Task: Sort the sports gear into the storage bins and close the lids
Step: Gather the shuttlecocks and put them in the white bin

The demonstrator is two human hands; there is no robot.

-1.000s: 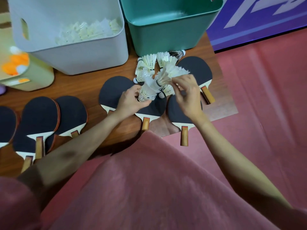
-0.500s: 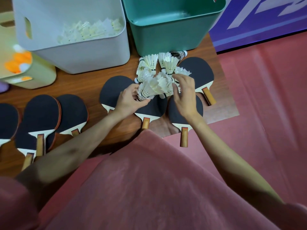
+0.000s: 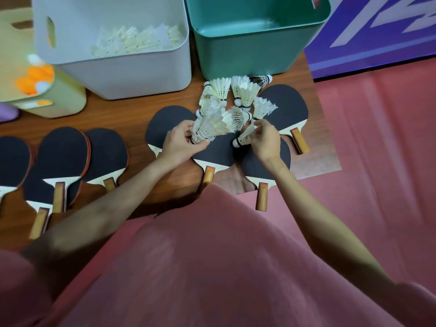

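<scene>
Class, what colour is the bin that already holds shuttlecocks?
Pale grey bin, clearest in the head view.

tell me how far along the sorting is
Done: a heap of shuttlecocks already lies in the grey bin. In hand: the left hand holds a bunch of shuttlecocks; the right hand pinches another shuttlecock. Left: loose shuttlecocks and paddles on the table, an empty green bin, no lids on.
</scene>
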